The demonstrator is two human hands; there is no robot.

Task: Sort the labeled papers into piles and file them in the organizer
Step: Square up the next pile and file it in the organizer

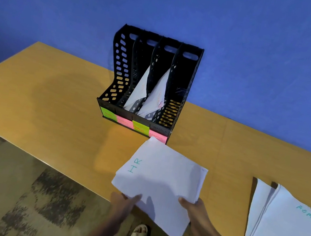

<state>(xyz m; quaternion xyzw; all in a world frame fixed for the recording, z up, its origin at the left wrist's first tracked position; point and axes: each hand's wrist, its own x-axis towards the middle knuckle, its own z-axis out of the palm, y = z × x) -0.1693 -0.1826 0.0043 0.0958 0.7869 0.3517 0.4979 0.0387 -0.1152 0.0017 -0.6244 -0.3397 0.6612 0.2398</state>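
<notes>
I hold a stack of white papers marked "HR" above the table's near edge, in front of the organizer. My left hand grips its near-left corner and my right hand grips its near-right edge. The black organizer stands at the back against the wall, with several upright slots. Its two middle slots each hold white papers; the leftmost and rightmost slots look empty. Green and pink sticky labels line its front. A pile marked "ADMIN" lies flat at the right.
The wooden table runs along a blue wall. Patterned carpet shows below the table's near edge. My sandalled foot shows on the floor under the papers.
</notes>
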